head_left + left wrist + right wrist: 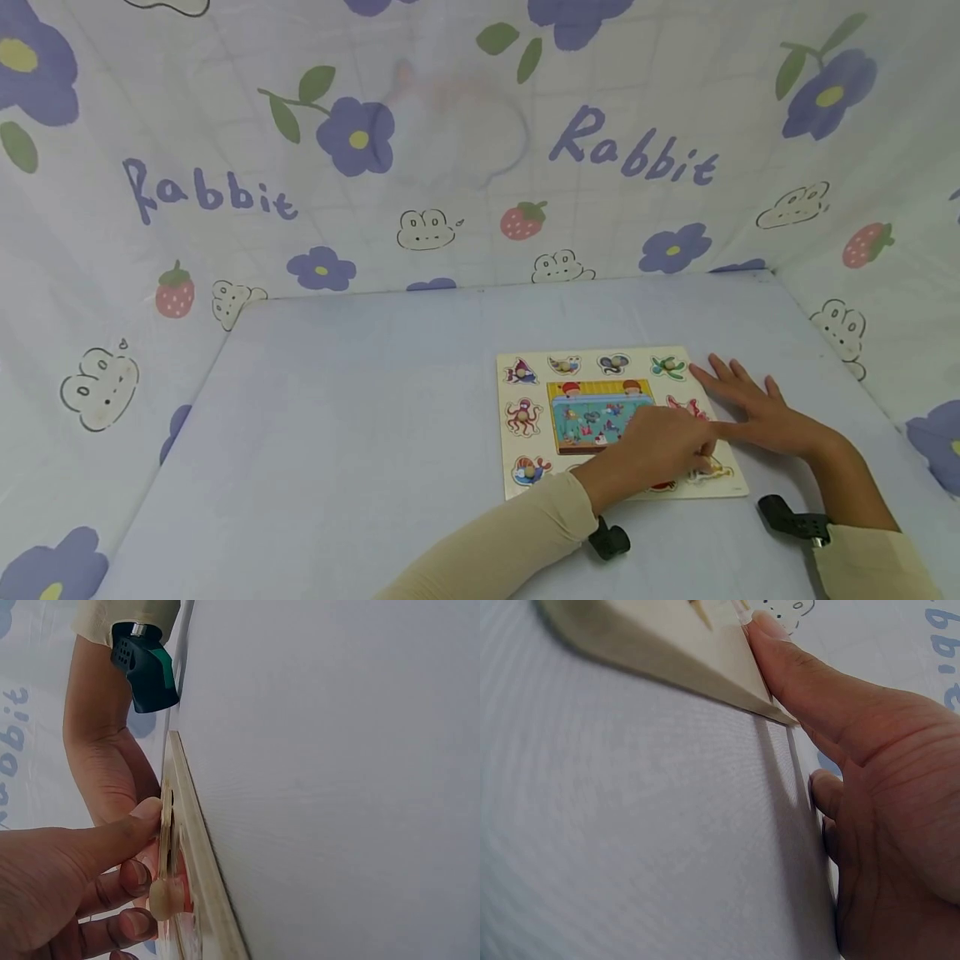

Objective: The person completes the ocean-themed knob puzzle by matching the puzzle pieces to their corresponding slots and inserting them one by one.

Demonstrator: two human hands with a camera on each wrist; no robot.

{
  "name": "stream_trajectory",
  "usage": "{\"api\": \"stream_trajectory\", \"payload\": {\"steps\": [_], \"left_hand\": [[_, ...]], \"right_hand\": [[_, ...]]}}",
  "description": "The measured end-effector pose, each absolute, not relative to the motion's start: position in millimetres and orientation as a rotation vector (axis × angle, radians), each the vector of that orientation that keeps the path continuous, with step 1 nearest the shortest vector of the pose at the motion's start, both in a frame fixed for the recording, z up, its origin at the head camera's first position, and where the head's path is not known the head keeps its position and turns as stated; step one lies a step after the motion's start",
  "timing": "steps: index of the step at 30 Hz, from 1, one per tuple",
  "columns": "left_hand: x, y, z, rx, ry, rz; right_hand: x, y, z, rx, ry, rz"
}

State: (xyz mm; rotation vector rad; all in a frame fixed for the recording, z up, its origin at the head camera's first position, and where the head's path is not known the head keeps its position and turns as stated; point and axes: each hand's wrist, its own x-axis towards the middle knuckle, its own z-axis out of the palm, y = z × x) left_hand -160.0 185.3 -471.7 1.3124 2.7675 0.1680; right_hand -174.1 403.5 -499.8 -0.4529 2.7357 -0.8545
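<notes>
A wooden knob puzzle board [621, 490] lies on the table with its pieces around a printed aquarium picture [600, 417]. My left hand [660, 442] reaches over the board's right part. Its thumb [150, 814] presses the edge of a thin wooden piece [166, 832] beside a round knob [160, 900]; the other fingers bend loosely near that knob. A yellow piece [711, 472] shows below this hand at the lower right corner. My right hand [761, 417] lies with fingers spread beside the board's right edge. Its thumb [802, 671] touches the board's side.
Other pieces show along the border, among them an octopus [522, 417], a snail [531, 471] and a green turtle [667, 367]. Black cameras [791, 518] are strapped to both wrists. A printed curtain [450, 167] surrounds the pale table [322, 417].
</notes>
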Motion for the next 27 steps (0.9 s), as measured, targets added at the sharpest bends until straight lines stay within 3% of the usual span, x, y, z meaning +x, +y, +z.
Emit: {"api": "stream_trajectory", "payload": {"steps": [27], "left_hand": [[-156.9, 191.1, -477.0, 1.295, 2.734, 0.294]], "right_hand": [[-174.2, 405.3, -503.5, -0.465, 2.754, -0.84]]}}
